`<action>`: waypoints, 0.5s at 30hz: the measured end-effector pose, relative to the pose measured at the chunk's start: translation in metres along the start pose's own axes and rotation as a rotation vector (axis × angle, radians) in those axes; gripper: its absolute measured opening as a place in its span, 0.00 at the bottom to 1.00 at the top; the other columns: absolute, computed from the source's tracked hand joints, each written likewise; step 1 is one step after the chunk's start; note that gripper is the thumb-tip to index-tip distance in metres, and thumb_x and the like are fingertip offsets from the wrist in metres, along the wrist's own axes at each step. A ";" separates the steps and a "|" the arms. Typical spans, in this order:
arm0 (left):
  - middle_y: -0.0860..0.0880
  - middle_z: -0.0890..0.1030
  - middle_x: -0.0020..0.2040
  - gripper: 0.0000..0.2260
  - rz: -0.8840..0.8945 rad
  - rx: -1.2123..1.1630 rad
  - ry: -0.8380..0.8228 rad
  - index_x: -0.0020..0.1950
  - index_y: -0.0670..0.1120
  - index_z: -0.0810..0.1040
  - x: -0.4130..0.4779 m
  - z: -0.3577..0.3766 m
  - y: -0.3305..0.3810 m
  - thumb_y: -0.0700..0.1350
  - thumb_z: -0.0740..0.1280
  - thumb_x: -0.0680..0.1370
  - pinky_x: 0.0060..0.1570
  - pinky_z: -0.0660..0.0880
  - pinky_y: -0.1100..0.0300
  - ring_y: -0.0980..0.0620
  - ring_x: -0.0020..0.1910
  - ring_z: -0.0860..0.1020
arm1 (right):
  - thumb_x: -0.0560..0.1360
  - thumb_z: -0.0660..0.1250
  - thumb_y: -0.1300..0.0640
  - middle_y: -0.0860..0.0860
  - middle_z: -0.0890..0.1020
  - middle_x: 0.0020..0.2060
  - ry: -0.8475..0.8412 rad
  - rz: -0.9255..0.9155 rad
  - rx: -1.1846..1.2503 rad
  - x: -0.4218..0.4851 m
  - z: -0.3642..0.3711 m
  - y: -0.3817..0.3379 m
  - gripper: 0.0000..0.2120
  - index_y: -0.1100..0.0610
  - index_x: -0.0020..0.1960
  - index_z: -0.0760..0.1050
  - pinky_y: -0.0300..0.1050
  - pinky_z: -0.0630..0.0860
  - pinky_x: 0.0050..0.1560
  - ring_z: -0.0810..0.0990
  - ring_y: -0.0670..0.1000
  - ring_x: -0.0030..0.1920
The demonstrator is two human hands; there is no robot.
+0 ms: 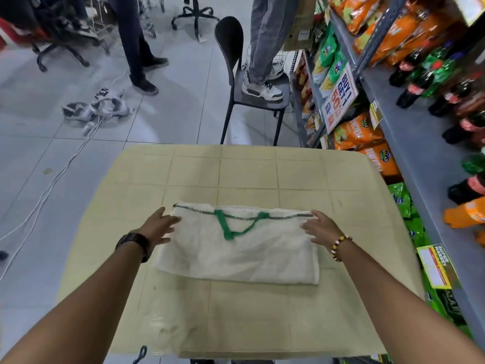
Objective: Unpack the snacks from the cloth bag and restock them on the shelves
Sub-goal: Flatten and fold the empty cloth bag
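Note:
A white cloth bag (244, 253) with green handles (231, 227) lies flat and folded on the beige table (236, 169). My left hand (160, 225) rests with straight fingers on the bag's upper left edge. Over at the upper right edge, my right hand (321, 228) touches the cloth with relaxed fingers. Neither hand holds a snack. On the right stand the shelves (409, 143), holding orange snack bags (359, 132), green snack bags (328, 59) and dark soda bottles (412, 90).
A black chair (236, 74) stands beyond the table with a person's sneakers (262, 88) on its seat. Another person's legs (136, 48) are on the tiled floor at the back. White cables and a headset (102, 106) lie on the floor to the left.

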State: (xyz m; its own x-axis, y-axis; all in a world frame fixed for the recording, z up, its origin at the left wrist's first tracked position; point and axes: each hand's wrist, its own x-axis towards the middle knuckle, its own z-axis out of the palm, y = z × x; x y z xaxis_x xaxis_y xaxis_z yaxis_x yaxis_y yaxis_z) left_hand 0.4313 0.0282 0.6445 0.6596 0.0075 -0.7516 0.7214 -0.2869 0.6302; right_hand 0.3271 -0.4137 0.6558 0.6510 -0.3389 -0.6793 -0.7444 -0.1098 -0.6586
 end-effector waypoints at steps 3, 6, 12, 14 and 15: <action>0.43 0.73 0.69 0.33 -0.043 0.179 0.136 0.79 0.47 0.59 0.002 0.007 -0.030 0.45 0.70 0.77 0.56 0.72 0.48 0.43 0.59 0.73 | 0.73 0.74 0.60 0.57 0.77 0.67 0.028 -0.137 -0.254 0.001 0.026 0.000 0.30 0.58 0.73 0.68 0.51 0.75 0.63 0.77 0.56 0.64; 0.38 0.76 0.67 0.28 -0.065 0.323 0.235 0.73 0.42 0.67 -0.006 0.010 -0.063 0.45 0.71 0.75 0.56 0.74 0.50 0.41 0.55 0.76 | 0.74 0.73 0.59 0.55 0.78 0.66 -0.064 -0.310 -0.434 0.002 0.065 -0.017 0.26 0.57 0.70 0.72 0.43 0.74 0.59 0.78 0.55 0.64; 0.37 0.75 0.65 0.29 -0.128 0.524 0.366 0.71 0.41 0.69 -0.014 0.014 -0.106 0.53 0.72 0.74 0.59 0.76 0.45 0.35 0.60 0.77 | 0.74 0.68 0.57 0.54 0.73 0.72 -0.327 -0.623 -0.804 0.028 0.185 -0.074 0.29 0.54 0.74 0.68 0.46 0.68 0.70 0.72 0.56 0.70; 0.37 0.74 0.64 0.25 -0.088 0.546 0.379 0.69 0.41 0.70 -0.012 0.018 -0.114 0.51 0.70 0.76 0.57 0.76 0.46 0.35 0.59 0.77 | 0.75 0.67 0.57 0.54 0.67 0.76 -0.396 -0.735 -0.955 0.038 0.230 -0.089 0.31 0.54 0.77 0.63 0.48 0.63 0.74 0.66 0.56 0.75; 0.37 0.74 0.62 0.22 -0.065 0.558 0.382 0.67 0.41 0.71 -0.010 0.019 -0.117 0.51 0.68 0.77 0.56 0.76 0.47 0.35 0.58 0.77 | 0.75 0.66 0.58 0.54 0.63 0.78 -0.421 -0.798 -1.047 0.043 0.253 -0.096 0.33 0.53 0.78 0.60 0.50 0.60 0.76 0.62 0.56 0.77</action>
State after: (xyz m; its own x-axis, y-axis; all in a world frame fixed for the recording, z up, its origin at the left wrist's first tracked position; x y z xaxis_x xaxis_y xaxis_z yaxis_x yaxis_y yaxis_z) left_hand 0.3365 0.0432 0.5748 0.7207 0.3503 -0.5982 0.6129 -0.7252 0.3137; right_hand 0.4636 -0.1815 0.6081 0.8053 0.4318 -0.4064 0.2062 -0.8465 -0.4908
